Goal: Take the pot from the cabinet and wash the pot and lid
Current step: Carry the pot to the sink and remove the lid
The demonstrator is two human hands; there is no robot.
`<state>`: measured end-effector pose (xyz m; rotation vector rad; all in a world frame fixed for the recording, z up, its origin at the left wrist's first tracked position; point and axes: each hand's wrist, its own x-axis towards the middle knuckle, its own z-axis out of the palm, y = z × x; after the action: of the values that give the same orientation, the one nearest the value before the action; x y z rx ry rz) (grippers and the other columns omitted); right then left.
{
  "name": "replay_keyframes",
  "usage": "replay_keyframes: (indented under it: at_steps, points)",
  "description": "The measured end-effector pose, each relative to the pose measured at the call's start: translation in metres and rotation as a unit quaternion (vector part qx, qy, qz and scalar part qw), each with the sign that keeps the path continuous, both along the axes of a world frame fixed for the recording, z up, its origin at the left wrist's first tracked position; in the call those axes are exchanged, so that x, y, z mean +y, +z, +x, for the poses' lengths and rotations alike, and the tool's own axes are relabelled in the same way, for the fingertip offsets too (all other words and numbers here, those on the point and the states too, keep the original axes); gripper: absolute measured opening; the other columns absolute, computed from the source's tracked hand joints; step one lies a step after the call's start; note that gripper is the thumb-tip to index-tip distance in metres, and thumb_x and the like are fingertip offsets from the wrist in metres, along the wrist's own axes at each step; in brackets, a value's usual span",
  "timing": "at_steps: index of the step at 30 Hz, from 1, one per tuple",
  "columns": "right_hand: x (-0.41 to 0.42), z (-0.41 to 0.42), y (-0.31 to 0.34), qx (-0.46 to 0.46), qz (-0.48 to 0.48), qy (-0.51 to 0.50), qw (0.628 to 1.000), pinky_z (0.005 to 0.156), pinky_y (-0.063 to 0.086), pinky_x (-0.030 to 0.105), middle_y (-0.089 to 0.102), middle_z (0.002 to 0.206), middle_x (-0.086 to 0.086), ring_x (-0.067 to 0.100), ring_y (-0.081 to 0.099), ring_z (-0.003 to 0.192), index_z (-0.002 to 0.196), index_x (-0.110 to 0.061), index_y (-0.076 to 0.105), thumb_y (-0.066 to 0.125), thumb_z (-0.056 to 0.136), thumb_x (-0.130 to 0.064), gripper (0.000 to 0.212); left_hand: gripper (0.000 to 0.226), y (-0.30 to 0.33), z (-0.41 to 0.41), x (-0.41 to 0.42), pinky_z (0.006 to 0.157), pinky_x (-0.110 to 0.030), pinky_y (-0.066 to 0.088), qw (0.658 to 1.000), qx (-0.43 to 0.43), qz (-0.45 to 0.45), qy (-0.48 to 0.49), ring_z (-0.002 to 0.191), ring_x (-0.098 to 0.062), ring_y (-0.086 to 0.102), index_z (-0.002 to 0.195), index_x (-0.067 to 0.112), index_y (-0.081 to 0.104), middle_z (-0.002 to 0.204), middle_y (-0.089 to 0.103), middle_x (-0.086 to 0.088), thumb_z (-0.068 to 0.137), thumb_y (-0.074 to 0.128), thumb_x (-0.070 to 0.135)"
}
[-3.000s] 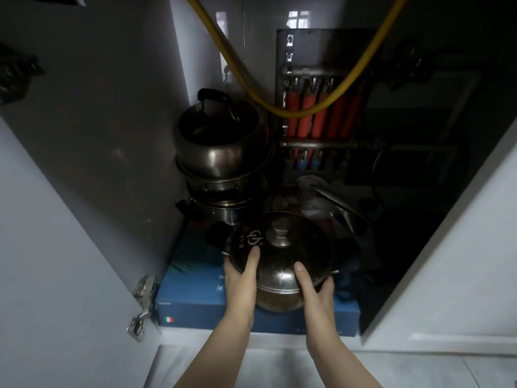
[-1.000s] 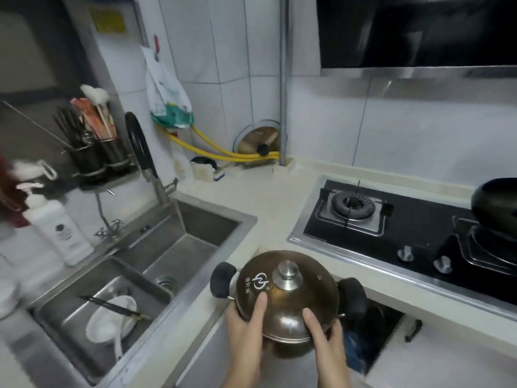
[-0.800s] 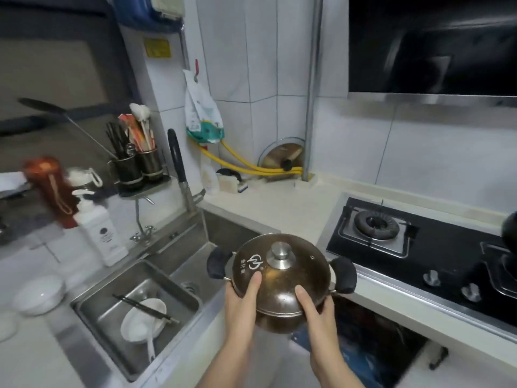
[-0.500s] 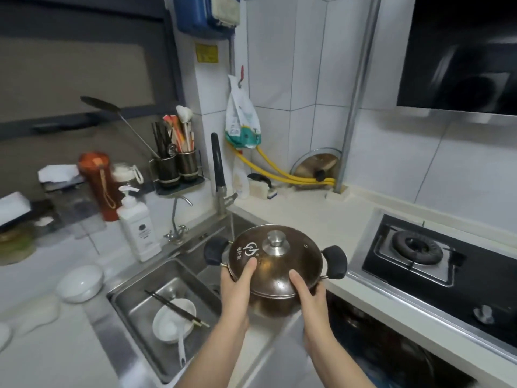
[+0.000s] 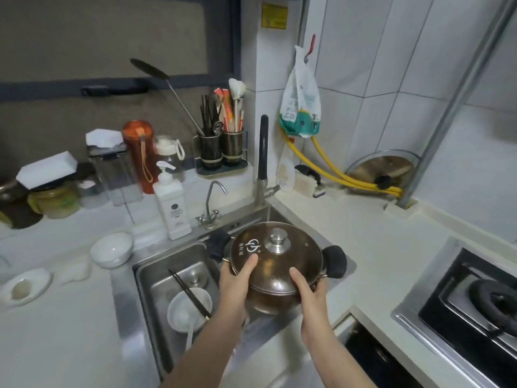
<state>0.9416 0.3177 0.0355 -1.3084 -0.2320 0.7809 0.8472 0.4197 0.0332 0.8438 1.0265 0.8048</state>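
I hold a brownish steel pot (image 5: 272, 299) in the air above the right basin of the double sink (image 5: 126, 298). Its lid (image 5: 282, 264), with a silver knob and a white logo, sits shut on top. Two black side handles stick out left and right. My left hand (image 5: 236, 278) grips the pot's left side with the thumb on the lid. My right hand (image 5: 309, 289) grips the right side, its thumb also pressing the lid. The open cabinet (image 5: 372, 359) shows dark at the bottom.
The left basin holds a white bowl (image 5: 188, 308) with a spoon and black chopsticks. A black tap (image 5: 263, 152) and a small tap (image 5: 214, 203) stand behind the sink, beside a soap bottle (image 5: 172, 205). A gas stove (image 5: 475, 303) is at right, a white bowl (image 5: 112, 249) on the left counter.
I lifted the pot out of the cabinet and carried it left over the counter edge to above the sink. Both hands kept their grip throughout.
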Motion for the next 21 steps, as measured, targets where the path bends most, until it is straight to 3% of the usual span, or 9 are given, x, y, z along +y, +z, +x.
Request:
replay_keyframes:
  at_steps: [2,4,6,9,12,16,19,21]
  points:
    - [0.012,0.021,-0.003,0.013,-0.005,0.016,1.0,0.087,0.042,0.025,0.053,0.123,-0.006,0.011,0.052,0.101,0.138,-0.032,0.035,0.074,0.077,-0.028,0.072,0.071,-0.003,0.014,0.006,0.09,-0.05,0.054,1.0,-0.009,-0.021,0.015,0.103,-0.027,0.066,0.113,0.036,0.057,0.115,0.068,-0.001,0.051,0.088,0.051]
    - [0.023,0.042,-0.012,0.028,-0.009,0.039,0.999,0.078,0.046,0.023,0.055,0.125,-0.001,0.012,0.056,0.099,0.138,-0.029,0.036,0.075,0.077,-0.026,0.072,0.054,-0.005,0.03,0.012,0.088,-0.048,0.055,0.999,-0.001,-0.012,0.04,0.097,-0.024,0.067,0.112,0.029,0.058,0.108,0.069,-0.003,0.065,0.084,0.037]
    - [0.035,0.061,-0.022,0.053,-0.014,0.063,0.996,0.083,0.048,0.03,0.054,0.128,0.003,0.021,0.056,0.109,0.139,-0.028,0.035,0.077,0.074,-0.027,0.078,0.046,-0.008,0.044,0.022,0.087,-0.044,0.055,0.998,0.009,-0.007,0.065,0.092,-0.019,0.065,0.114,0.023,0.056,0.105,0.067,-0.002,0.074,0.078,0.026]
    - [0.056,0.082,-0.042,0.072,-0.032,0.091,0.993,0.101,0.045,0.047,0.053,0.13,0.003,0.028,0.053,0.117,0.137,-0.034,0.034,0.084,0.059,-0.04,0.093,0.049,-0.017,0.062,0.04,0.082,-0.04,0.056,0.996,0.035,0.002,0.084,0.096,-0.021,0.064,0.118,0.023,0.054,0.109,0.066,-0.003,0.074,0.078,0.027]
    - [0.07,0.092,-0.051,0.087,-0.052,0.107,0.989,0.106,0.04,0.052,0.054,0.131,0.003,0.03,0.053,0.119,0.136,-0.034,0.034,0.085,0.054,-0.045,0.097,0.042,-0.026,0.07,0.053,0.064,-0.028,0.052,0.995,0.039,0.006,0.096,0.089,-0.016,0.064,0.114,0.024,0.055,0.102,0.067,0.0,0.077,0.075,0.022]
    - [0.092,0.109,-0.062,0.115,-0.074,0.118,0.984,0.108,0.039,0.05,0.051,0.136,0.006,0.031,0.05,0.123,0.141,-0.028,0.03,0.081,0.067,-0.032,0.09,0.048,-0.05,0.079,0.08,0.078,-0.038,0.057,0.995,0.043,-0.026,0.089,0.098,-0.025,0.066,0.116,0.022,0.055,0.111,0.068,-0.008,0.074,0.078,0.023]
    - [0.111,0.118,-0.073,0.129,-0.093,0.112,0.981,0.105,0.038,0.045,0.048,0.14,0.009,0.032,0.046,0.128,0.144,-0.024,0.028,0.077,0.074,-0.02,0.087,0.059,-0.077,0.084,0.1,0.076,-0.036,0.057,0.994,0.043,-0.066,0.08,0.101,-0.027,0.065,0.125,0.02,0.052,0.117,0.066,-0.011,0.073,0.079,0.023]
    - [0.122,0.122,-0.078,0.142,-0.117,0.099,0.978,0.104,0.038,0.046,0.048,0.14,0.01,0.034,0.046,0.128,0.145,-0.022,0.027,0.077,0.074,-0.017,0.087,0.067,-0.093,0.087,0.114,0.082,-0.039,0.057,0.993,0.045,-0.088,0.07,0.104,-0.028,0.064,0.13,0.021,0.049,0.121,0.064,-0.01,0.071,0.08,0.026]
